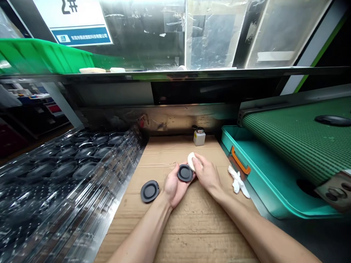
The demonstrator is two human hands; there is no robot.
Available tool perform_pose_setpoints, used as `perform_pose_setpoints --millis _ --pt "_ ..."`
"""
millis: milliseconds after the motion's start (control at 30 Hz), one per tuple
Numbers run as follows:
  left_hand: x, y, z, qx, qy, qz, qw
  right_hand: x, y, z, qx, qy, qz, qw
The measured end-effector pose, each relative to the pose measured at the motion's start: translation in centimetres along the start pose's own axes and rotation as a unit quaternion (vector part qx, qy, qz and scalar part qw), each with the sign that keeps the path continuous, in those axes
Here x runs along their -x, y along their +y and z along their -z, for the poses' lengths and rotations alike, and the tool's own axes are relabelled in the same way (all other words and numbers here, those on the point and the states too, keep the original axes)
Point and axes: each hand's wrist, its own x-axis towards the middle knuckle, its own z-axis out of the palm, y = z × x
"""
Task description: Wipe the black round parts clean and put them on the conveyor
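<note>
My left hand cups a round black rubber disc with a raised rim, palm up. My right hand is pressing a white pad or folded cloth against the disc's upper edge. Both hands are close together over a sheet of flattened cardboard. A second black disc lies flat on the cardboard, just left of my left hand and not touching it. The underside of the held disc is hidden by my palm.
A clear plastic tray stack holding rows of black discs lies to the left. Ahead stands a small white bottle with a metal cap. To the right are a crumpled white cloth, a teal bin with an orange handle, and a green belt carrying a black disc.
</note>
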Motion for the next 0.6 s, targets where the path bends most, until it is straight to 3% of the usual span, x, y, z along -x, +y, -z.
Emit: perform_pose_setpoints --millis 100,233,367,467,600 --pt "-0.2 0.2 0.1 -0.008 0.028 -0.007 1.000 -0.7 0.7 0.8 -0.070 0.029 0.008 0.997" --pt "-0.5 0.4 0.5 -0.020 0.052 -0.003 0.998 0.1 0.9 0.9 -0.105 -0.002 0.019 0.994" --pt "-0.8 -0.1 0.7 0.005 0.071 0.003 0.997 0.6 0.8 0.3 0.027 0.008 0.028 0.999" --pt "-1.0 -0.7 0.6 0.011 0.092 -0.007 0.996 1.1 -0.1 -0.3 0.151 0.001 0.063 0.987" --pt "-0.9 -0.8 0.6 -0.016 0.110 -0.021 0.994 2.7 -2.0 -1.0 0.151 -0.040 0.063 0.986"
